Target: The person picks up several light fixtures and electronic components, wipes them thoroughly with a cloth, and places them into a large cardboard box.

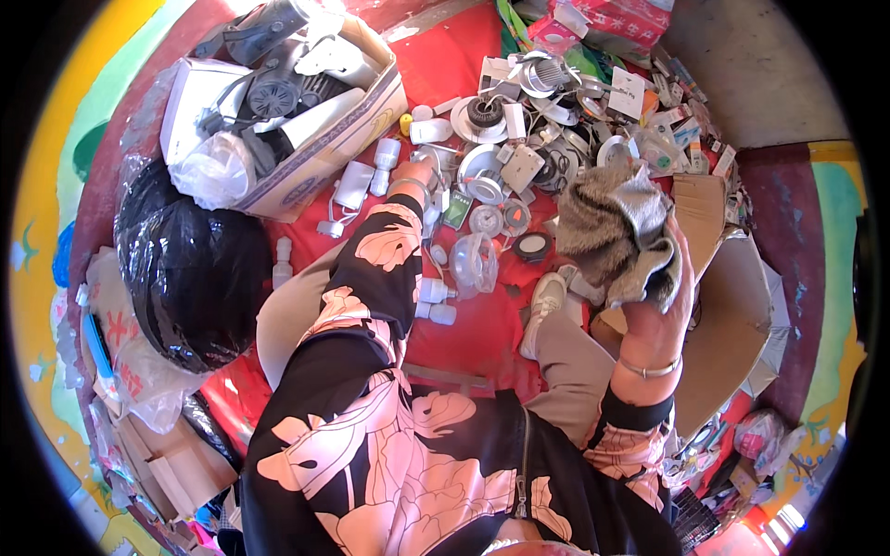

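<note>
My right hand (660, 324), with a bracelet at its wrist, is closed round a bunched grey-brown cloth (616, 236). The cloth hangs up in front of it and covers most of the fingers. My left hand (417, 173) reaches forward to the near left edge of a pile of lamp parts. Its fingers blend into the parts there, so their grip is not clear. Close by lie white bulbs (385, 165), a white box-shaped fitting (353, 185) with a cord, and a round white downlight (482, 173). A green card-like piece (456, 210) sits just right of my left wrist.
An opened carton (311, 157) of black devices stands at far left, above a full black plastic bag (190, 278). Small boxes and fittings (667, 120) heap at far right. An opened cardboard box (728, 324) is beside my right arm. Red cloth (464, 343) covers the ground between my legs.
</note>
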`<state>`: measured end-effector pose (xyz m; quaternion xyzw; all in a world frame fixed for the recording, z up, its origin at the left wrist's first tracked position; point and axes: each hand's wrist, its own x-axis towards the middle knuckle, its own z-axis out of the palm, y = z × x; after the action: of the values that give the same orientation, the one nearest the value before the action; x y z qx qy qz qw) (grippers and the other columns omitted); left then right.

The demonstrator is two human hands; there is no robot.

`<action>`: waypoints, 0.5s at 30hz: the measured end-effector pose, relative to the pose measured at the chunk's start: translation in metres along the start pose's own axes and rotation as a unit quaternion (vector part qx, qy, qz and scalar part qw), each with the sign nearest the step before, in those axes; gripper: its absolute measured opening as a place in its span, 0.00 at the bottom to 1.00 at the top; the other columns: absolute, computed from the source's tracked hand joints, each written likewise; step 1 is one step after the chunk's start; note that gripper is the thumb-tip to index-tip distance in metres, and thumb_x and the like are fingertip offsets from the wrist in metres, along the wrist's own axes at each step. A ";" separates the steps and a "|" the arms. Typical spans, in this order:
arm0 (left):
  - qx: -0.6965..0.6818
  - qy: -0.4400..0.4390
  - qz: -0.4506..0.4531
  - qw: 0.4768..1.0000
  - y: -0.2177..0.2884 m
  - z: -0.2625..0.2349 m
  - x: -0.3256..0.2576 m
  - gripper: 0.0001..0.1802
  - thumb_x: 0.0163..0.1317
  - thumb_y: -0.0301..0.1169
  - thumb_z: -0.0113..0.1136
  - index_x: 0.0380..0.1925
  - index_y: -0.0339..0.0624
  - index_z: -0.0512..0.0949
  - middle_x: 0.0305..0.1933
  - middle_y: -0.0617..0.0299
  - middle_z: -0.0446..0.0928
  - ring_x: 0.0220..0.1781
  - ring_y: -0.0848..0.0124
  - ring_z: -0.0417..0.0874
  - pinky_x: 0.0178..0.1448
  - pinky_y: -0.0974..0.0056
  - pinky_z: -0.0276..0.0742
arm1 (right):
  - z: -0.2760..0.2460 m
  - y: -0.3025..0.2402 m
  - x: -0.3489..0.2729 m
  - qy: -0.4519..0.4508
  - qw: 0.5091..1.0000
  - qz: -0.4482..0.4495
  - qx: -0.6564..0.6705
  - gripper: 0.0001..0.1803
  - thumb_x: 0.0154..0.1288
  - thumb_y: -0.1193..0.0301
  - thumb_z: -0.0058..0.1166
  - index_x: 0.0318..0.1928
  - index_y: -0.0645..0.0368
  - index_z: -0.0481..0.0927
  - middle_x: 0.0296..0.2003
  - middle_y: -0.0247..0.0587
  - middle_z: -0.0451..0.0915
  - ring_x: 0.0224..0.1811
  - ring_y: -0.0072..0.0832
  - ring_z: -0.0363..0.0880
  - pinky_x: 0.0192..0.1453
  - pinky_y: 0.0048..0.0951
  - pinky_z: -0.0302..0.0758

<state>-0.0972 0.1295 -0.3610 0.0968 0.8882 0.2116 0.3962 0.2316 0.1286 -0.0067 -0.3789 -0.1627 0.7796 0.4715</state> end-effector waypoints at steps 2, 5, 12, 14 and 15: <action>0.039 -0.026 0.003 0.999 0.005 0.008 0.009 0.38 0.49 0.56 0.53 0.51 0.35 0.74 0.58 0.40 0.68 0.61 0.49 0.69 0.62 0.54 0.65 | -0.003 0.000 -0.002 0.042 0.999 0.013 0.012 0.17 0.66 0.66 0.48 0.49 0.65 0.73 0.44 0.45 0.79 0.49 0.35 0.77 0.56 0.36 0.73; 0.058 -0.037 -0.001 0.998 -0.003 0.023 0.036 0.33 0.52 0.51 0.52 0.51 0.38 0.74 0.57 0.41 0.70 0.58 0.53 0.72 0.60 0.54 0.67 | 0.001 0.002 0.000 0.032 0.998 0.044 0.033 0.16 0.67 0.67 0.47 0.49 0.65 0.74 0.44 0.46 0.79 0.49 0.35 0.77 0.56 0.36 0.74; -0.211 0.012 0.186 0.960 -0.063 0.008 0.046 0.12 0.51 0.33 0.52 0.27 0.36 0.81 0.33 0.52 0.81 0.37 0.57 0.81 0.41 0.56 0.73 | 0.008 0.015 0.002 0.008 0.994 0.089 0.056 0.13 0.66 0.67 0.48 0.44 0.62 0.77 0.39 0.44 0.81 0.40 0.36 0.82 0.44 0.38 0.81; -0.571 -0.078 0.030 0.817 -0.047 -0.001 0.007 0.08 0.51 0.32 0.55 0.24 0.39 0.76 0.25 0.61 0.76 0.29 0.62 0.78 0.36 0.59 0.71 | 0.003 0.017 0.002 0.000 0.996 0.083 0.043 0.12 0.65 0.67 0.48 0.44 0.61 0.76 0.38 0.43 0.81 0.39 0.35 0.82 0.43 0.37 0.81; -0.595 -0.140 0.052 0.790 -0.036 -0.017 -0.016 0.06 0.51 0.32 0.56 0.24 0.42 0.73 0.25 0.62 0.73 0.29 0.61 0.77 0.37 0.58 0.72 | 0.000 0.016 -0.001 -0.008 0.995 0.078 0.055 0.12 0.65 0.67 0.48 0.44 0.61 0.76 0.38 0.43 0.81 0.39 0.35 0.82 0.43 0.37 0.81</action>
<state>-0.0988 0.0871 -0.3566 -0.0830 0.5155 0.7025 0.4836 0.2226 0.1196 -0.0161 -0.3578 -0.0931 0.8248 0.4278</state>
